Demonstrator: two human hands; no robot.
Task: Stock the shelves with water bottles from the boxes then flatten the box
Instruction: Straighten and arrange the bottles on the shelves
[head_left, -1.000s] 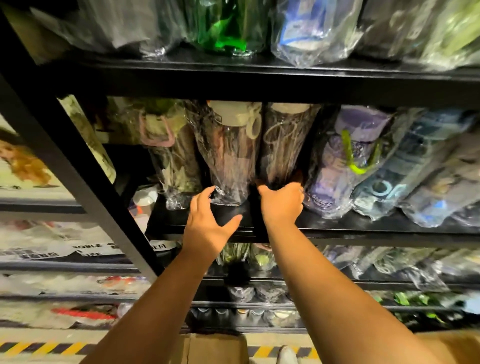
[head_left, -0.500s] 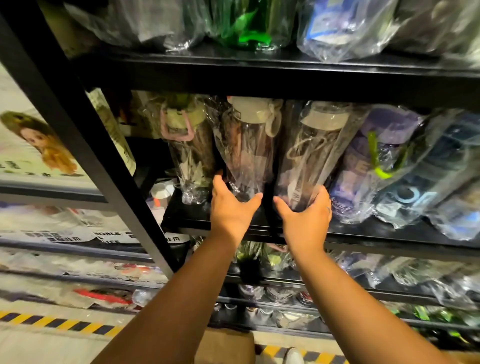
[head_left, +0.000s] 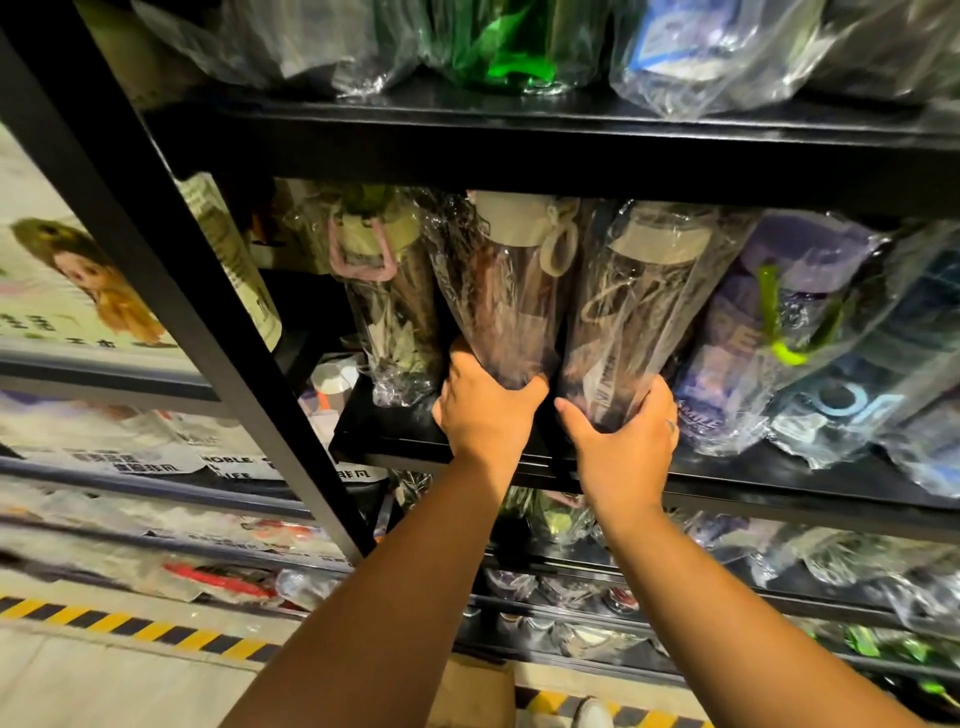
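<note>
Both hands are closed round the feet of plastic-wrapped water bottles at centre frame: the left hand (head_left: 485, 410) clasps a cream-lidded bottle (head_left: 511, 291), and the right hand (head_left: 621, 441) clasps the tan-lidded bottle (head_left: 628, 322) just beside it, at the front of the black middle shelf (head_left: 384, 441). A second ago the left hand was spread open beneath its bottle; now its fingers and thumb wrap the base, matching the right. That suggests the pair is being squared into the row rather than let go, so stocking is unfinished, and the cardboard box (head_left: 470, 691) at the bottom edge has yet to be flattened. Both bottles stand lid-up, their long axes running from the hands toward the underside of the upper shelf (head_left: 519, 150). The tan-lidded one leans to the upper right, toward a purple bottle (head_left: 769, 332).
</note>
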